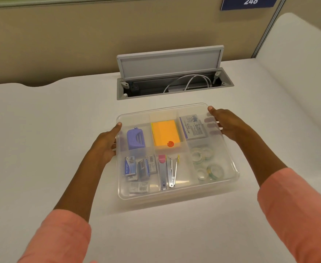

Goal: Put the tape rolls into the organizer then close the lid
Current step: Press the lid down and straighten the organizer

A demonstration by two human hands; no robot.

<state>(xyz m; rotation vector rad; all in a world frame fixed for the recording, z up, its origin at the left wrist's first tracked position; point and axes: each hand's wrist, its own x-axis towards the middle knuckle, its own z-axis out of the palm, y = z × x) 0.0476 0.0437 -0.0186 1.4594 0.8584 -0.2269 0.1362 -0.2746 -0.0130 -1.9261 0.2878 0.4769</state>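
Observation:
A clear plastic organizer [176, 199] sits on the white table in front of me, with its translucent lid [161, 111] lying over it. Several clear tape rolls [207, 164] lie in the front right compartment, seen through the lid. My left hand [106, 143] grips the lid's left edge, thumb on top. Gripping the right edge is my right hand [226, 124], whose fingers show through the plastic underneath. Other compartments hold a purple punch, orange sticky notes, small boxes and staple removers.
An open grey cable hatch [175, 80] with white cables is set into the table just behind the organizer. A beige partition wall runs along the back. A white curved surface [298, 54] rises at the right.

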